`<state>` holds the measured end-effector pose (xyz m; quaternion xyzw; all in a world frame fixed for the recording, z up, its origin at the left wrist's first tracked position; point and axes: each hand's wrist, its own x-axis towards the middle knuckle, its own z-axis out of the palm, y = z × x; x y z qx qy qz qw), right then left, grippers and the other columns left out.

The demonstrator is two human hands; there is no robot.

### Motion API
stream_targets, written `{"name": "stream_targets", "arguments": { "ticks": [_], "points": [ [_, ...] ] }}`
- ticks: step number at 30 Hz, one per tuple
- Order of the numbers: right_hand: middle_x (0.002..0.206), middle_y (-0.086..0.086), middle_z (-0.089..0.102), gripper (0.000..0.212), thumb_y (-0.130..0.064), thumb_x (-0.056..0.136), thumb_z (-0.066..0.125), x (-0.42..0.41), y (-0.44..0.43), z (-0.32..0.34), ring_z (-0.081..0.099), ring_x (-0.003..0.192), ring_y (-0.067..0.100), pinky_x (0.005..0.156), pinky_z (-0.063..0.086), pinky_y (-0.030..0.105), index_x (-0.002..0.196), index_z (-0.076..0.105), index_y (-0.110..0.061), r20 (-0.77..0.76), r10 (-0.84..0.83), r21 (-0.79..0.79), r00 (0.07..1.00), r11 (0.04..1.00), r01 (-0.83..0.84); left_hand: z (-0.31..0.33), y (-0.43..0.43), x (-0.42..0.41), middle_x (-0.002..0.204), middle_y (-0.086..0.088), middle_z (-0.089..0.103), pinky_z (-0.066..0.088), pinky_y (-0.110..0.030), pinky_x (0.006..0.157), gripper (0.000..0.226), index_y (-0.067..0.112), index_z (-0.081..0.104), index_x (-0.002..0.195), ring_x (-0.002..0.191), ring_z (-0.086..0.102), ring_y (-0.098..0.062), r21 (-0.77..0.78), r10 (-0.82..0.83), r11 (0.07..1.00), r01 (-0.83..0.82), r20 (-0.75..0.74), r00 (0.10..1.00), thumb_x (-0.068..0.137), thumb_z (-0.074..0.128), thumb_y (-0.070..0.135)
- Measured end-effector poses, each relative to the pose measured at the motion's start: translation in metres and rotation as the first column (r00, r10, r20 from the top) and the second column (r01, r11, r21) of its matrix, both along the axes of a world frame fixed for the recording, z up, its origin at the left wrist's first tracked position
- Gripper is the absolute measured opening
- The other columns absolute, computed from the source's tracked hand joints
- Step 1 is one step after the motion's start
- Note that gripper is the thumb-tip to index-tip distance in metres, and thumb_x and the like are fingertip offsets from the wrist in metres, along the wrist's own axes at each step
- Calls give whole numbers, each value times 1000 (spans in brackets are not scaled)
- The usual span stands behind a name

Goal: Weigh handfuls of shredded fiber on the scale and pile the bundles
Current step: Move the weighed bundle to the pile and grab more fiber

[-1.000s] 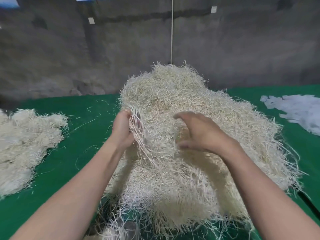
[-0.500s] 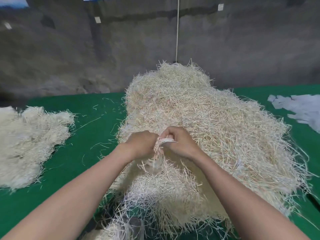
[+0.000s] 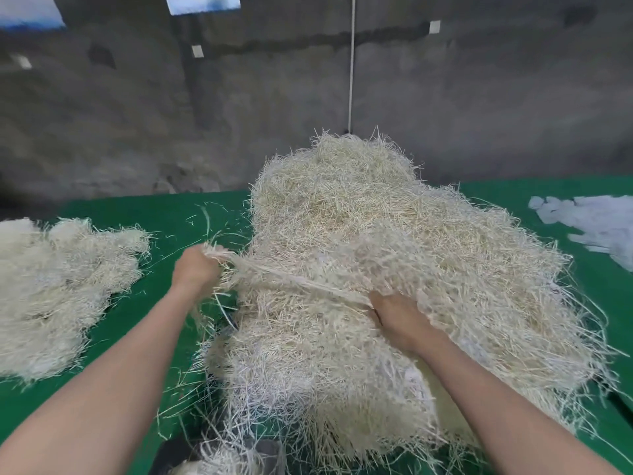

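A stained grey concrete wall (image 3: pixel 137 114) fills the background, with two bright windows (image 3: pixel 202 1) at its top edge and a thin white cord (image 3: pixel 351 63) hanging down it. Below spreads a flat green mat (image 3: pixel 102 207), with pale flat scraps (image 3: pixel 596 224) lying at the far right.

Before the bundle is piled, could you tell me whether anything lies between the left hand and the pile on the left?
Nothing visible blocks it: only green cloth with stray strands lies between the left hand and the left pile. The stretched strand it grips runs to the right hand.
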<state>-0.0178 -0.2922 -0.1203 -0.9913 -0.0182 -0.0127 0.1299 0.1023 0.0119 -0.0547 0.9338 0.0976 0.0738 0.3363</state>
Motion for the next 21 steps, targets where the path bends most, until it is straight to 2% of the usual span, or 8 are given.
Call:
{"name": "stream_targets", "arguments": {
  "ticks": [3, 6, 9, 11, 14, 17, 19, 21],
  "points": [
    [80, -8, 51, 11, -29, 98, 47, -9, 0, 7, 52, 76, 10, 66, 40, 18, 106, 45, -21, -14, -1, -41, 1000, 999, 1, -4, -9, -6, 86, -10, 62, 33, -21, 42, 18, 6, 59, 104, 51, 42, -12, -15, -90, 996, 89, -61, 994, 96, 43, 6],
    [112, -5, 56, 69, -38, 83, 66, -12, 25, 38, 56, 100, 11, 89, 45, 24, 140, 31, -22, -8, 54, 89, 998, 995, -53, -3, -37, -20, 119, -13, 60, 49, -26, 64, 38, 7, 50, 129, 73, 55, -14, -12, -174, 985, 173, -24, 985, 92, 43, 1],
    [149, -11, 19, 108, -47, 70, 73, -11, 49, 66, 16, 139, 8, 115, 14, 33, 148, 0, -32, 174, 103, 177, 979, 975, -134, 14, -58, -36, 137, -14, 49, 45, -19, 52, 46, 8, 44, 136, 61, 56, -6, -46, -257, 965, 257, 11, 966, 91, 42, -1],
    [151, -20, -1, 114, -41, 71, 73, -6, 67, 78, -3, 139, 3, 115, 1, 32, 146, -13, -36, 236, 107, 286, 966, 942, -174, 28, -71, -46, 122, -15, 59, 43, -15, 43, 30, 8, 56, 121, 57, 57, -7, -200, -363, 913, 357, 5, 932, 93, 46, 4],
    [133, 1, 49, 72, -13, 87, 61, 10, 92, 75, 53, 118, 15, 96, 49, 33, 147, 23, -22, 105, 65, 649, 992, 752, -118, 56, -90, -76, 94, -9, 67, 54, -22, 58, 8, 9, 63, 90, 64, 63, -12, -671, -479, 647, 362, 12, 878, 90, 56, 13],
    [86, 6, 64, 11, -8, 94, 53, 16, 111, 47, 64, 67, 17, 66, 58, 33, 100, 61, -5, 59, 40, 605, 997, 793, -67, 68, -94, -96, 86, -19, 69, 46, -19, 51, 28, -2, 55, 97, 51, 51, -9, -970, -524, 216, 109, -21, 852, 77, 59, 16],
    [81, 5, 61, 9, -6, 94, 50, 18, 106, 30, 61, 61, 14, 59, 56, 27, 93, 58, -6, 45, 35, 513, 998, 857, -53, 64, -86, -95, 54, -13, 59, 39, -16, 37, 21, -5, 50, 93, 35, 46, -8, -963, -435, 270, -6, -127, 891, 92, 48, 16],
    [80, 0, 58, 14, -7, 95, 47, 20, 87, 25, 60, 63, 13, 55, 51, 22, 105, 57, -8, 83, 24, 409, 996, 911, -56, 60, -78, -86, 59, -4, 47, 35, -16, 30, 18, 4, 54, 90, 30, 43, -7, -889, -477, 446, 100, -142, 867, 99, 43, 15]
  ]
}}
